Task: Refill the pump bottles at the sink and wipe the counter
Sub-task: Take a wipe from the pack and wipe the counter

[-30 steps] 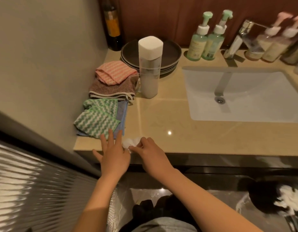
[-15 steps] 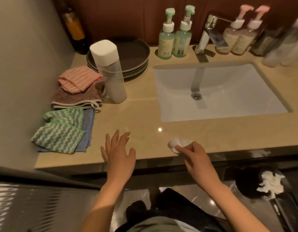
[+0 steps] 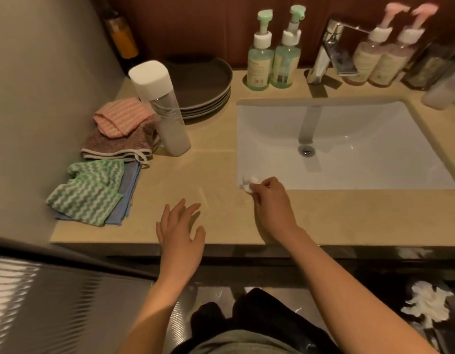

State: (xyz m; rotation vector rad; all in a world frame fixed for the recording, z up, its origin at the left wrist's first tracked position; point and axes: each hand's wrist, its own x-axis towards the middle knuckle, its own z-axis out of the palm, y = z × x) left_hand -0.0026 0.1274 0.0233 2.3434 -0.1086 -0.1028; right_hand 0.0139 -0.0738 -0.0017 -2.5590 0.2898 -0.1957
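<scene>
My right hand [image 3: 273, 204] pinches a small white wad of tissue [image 3: 250, 184] at the front left corner of the white sink [image 3: 361, 139], on the beige counter [image 3: 216, 180]. My left hand [image 3: 179, 229] hovers flat with spread fingers over the counter's front edge. Two green pump bottles [image 3: 272, 54] stand behind the sink's left side. Two pink pump bottles [image 3: 384, 54] stand to the right of the chrome tap [image 3: 331, 52]. A tall clear refill bottle with a white cap [image 3: 161, 108] stands left of the sink.
Folded cloths lie at the counter's left: pink [image 3: 121, 118], brown [image 3: 116, 145], green-striped [image 3: 91, 190] over blue [image 3: 127, 190]. Stacked dark plates [image 3: 203, 85] sit behind the refill bottle. A dark bottle [image 3: 121, 39] stands in the back corner. A bin with white tissue [image 3: 425, 302] is below right.
My right hand has slid the tissue wad from the counter's front edge rightwards and up to the sink's corner. My left hand let go of the wad and stayed near the front edge.
</scene>
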